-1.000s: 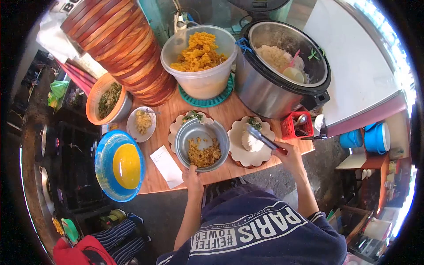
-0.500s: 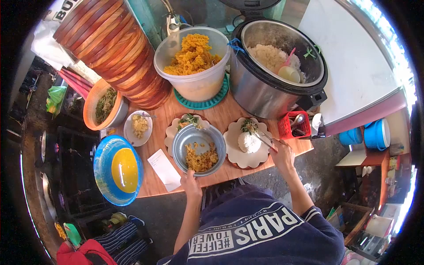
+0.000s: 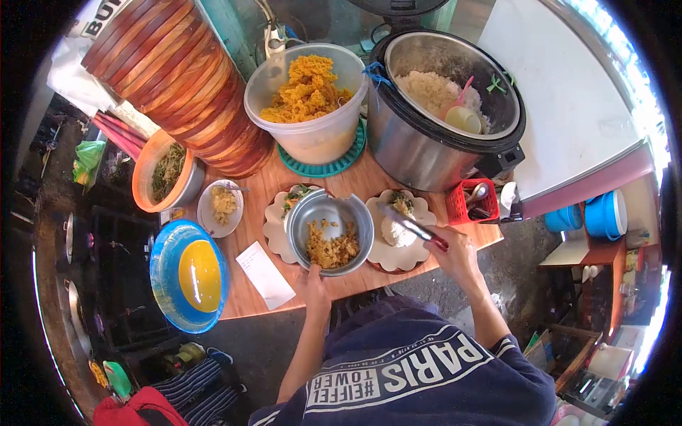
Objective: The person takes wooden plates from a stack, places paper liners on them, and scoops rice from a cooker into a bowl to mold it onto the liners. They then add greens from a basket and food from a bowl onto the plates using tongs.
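While both hands are busy at the near edge of the wooden counter (image 3: 355, 181), the scene sorts out like this

Left hand: the left hand (image 3: 312, 285) grips the near rim of a metal bowl (image 3: 331, 231), fingers curled over its edge

Metal bowl: it holds golden-brown crumbled food (image 3: 331, 250) heaped toward the near side, and it is tilted a little, sitting partly over the left paper-lined plate (image 3: 275, 226)

Right hand: the right hand (image 3: 455, 254) is closed around a pair of metal tongs (image 3: 410, 226), whose tips reach over the right paper-lined plate (image 3: 403, 231)

Right plate: it carries a white mound of rice (image 3: 393, 231) with a bit of green herb (image 3: 402, 202) at the far side; whether the tong tips touch the rice I cannot tell

Left plate: some greens (image 3: 297, 193) show at its far edge, the rest being hidden behind the bowl

Behind the plates: a plastic tub (image 3: 312, 128) piled with orange fried crumbs stands on a teal mat (image 3: 323, 167), just beside an open rice cooker (image 3: 440, 121) with rice and a pink-handled scoop (image 3: 462, 113) inside

Further left: a stack of wooden trays (image 3: 185, 78), an orange colander of greens (image 3: 167, 170), a small saucer (image 3: 220, 206), a blue bowl (image 3: 186, 275) (a yellow one nested in it) and a white paper slip (image 3: 266, 273)

Right of the plates: a small red basket (image 3: 474, 200) of utensils
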Demonstrator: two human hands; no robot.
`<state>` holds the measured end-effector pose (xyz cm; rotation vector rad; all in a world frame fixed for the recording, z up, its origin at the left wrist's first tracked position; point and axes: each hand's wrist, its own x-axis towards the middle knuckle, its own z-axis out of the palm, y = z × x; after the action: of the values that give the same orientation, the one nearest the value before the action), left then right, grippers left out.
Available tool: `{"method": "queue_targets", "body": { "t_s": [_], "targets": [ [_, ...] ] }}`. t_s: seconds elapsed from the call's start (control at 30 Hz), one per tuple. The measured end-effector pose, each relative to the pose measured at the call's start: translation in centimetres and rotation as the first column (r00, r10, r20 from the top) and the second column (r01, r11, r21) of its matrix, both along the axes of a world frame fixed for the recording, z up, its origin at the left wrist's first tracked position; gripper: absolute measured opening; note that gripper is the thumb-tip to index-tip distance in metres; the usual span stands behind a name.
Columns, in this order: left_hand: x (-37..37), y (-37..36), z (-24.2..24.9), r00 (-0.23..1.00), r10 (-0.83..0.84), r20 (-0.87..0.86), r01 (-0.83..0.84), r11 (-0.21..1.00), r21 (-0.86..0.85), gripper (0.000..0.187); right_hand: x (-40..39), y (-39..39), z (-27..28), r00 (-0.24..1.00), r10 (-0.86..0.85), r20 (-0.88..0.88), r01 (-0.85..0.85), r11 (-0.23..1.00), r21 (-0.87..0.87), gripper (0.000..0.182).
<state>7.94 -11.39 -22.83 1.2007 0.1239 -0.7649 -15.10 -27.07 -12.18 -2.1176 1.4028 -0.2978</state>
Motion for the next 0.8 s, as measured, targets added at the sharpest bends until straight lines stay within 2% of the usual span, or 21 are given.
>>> {"method": "queue_targets", "body": {
  "t_s": [0.07, 0.13, 0.17, 0.23, 0.3, 0.4, 0.53, 0.6, 0.63, 0.7, 0.73, 0.8],
  "targets": [
    [0.0, -0.1, -0.6, 0.998, -0.050, 0.033, 0.051, 0.999, -0.012, 0.007, 1.0, 0.4, 0.2, 0.997, 0.056, 0.061, -0.059, 0.997, 0.056, 0.034],
    [-0.3, -0.4, -0.6, 0.993, -0.099, 0.063, 0.100, 0.995, -0.019, 0.009, 1.9, 0.7, -0.8, 0.971, 0.199, 0.134, -0.210, 0.975, 0.075, 0.034],
    [-0.5, -0.6, -0.7, 0.989, -0.101, 0.106, 0.104, 0.994, -0.024, 0.009, 2.4, 0.9, -1.0, 0.958, 0.240, 0.158, -0.246, 0.969, 0.023, 0.038],
    [-0.7, -0.6, -0.9, 0.984, -0.102, 0.148, 0.107, 0.994, -0.028, 0.009, 3.5, 0.9, -1.9, 0.953, 0.257, 0.159, -0.266, 0.963, 0.036, 0.040],
    [-0.7, -0.6, -1.2, 0.973, -0.182, 0.142, 0.181, 0.983, 0.023, 0.027, 4.0, 1.0, -2.9, 0.942, 0.301, 0.148, -0.308, 0.951, 0.027, 0.045],
    [-1.2, -0.6, -0.7, 0.964, -0.201, 0.174, 0.188, 0.978, 0.089, 0.025, 4.5, 1.7, -3.2, 0.947, 0.306, 0.099, -0.302, 0.952, -0.052, 0.043],
    [-1.3, -0.3, -1.5, 0.969, -0.206, 0.132, 0.203, 0.978, 0.037, 0.022, 4.5, 2.1, -4.6, 0.941, 0.332, 0.068, -0.320, 0.936, -0.144, 0.039],
    [-1.1, -0.2, -1.4, 0.967, -0.229, 0.110, 0.222, 0.973, 0.068, 0.019, 4.4, 2.1, -4.9, 0.941, 0.287, 0.177, -0.273, 0.957, -0.102, 0.034],
    [-1.1, -0.4, -1.2, 0.967, -0.228, 0.111, 0.221, 0.973, 0.068, 0.019, 4.2, 2.0, -4.8, 0.941, 0.288, 0.178, -0.273, 0.956, -0.103, 0.034],
    [-1.5, -0.9, -0.8, 0.988, -0.138, 0.075, 0.134, 0.990, 0.049, 0.013, 3.7, 1.8, -4.3, 0.954, 0.201, 0.224, -0.219, 0.974, 0.062, 0.033],
    [-1.5, -1.0, -0.7, 0.988, -0.139, 0.073, 0.136, 0.990, 0.047, 0.013, 3.4, 1.6, -4.3, 0.955, 0.200, 0.221, -0.218, 0.974, 0.062, 0.033],
    [-1.4, -1.1, -0.6, 0.988, -0.147, 0.049, 0.147, 0.989, 0.003, 0.018, 2.6, 1.2, -4.5, 0.957, 0.136, 0.254, -0.206, 0.941, 0.270, 0.034]
  ]
}}
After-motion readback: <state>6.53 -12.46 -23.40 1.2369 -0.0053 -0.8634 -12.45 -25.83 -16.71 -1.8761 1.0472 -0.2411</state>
